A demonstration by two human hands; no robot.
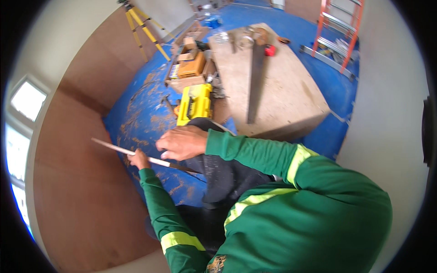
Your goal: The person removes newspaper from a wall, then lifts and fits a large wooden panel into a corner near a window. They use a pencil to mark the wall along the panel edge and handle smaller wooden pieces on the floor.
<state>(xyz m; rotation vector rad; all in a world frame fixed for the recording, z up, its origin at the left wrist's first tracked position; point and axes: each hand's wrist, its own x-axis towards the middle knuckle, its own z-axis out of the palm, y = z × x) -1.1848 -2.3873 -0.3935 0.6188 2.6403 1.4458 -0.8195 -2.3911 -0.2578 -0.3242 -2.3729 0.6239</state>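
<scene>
My left hand (139, 159) is closed around a long, thin wooden strip (117, 148) that slants across in front of my dark-trousered legs. One end of the strip points toward the brown wall panel on the left. Its other, darker end reaches to my legs. My right hand (185, 142) is right above the strip, its fingers loosely bent and apart, slightly blurred. Whether its fingertips touch the strip is unclear. Beyond my hands, a handsaw (255, 84) lies on a plywood-topped work surface (291, 98), beside a red tape measure (270, 50).
A yellow toolbox (195, 104), a hammer (169, 104) and a cardboard box of packages (180, 84) stand left of the work surface. Wood shavings litter the blue floor covering (141, 98). Farther off are a yellow tripod (144, 32), an orange ladder (322, 27) and a plastic bottle (212, 19).
</scene>
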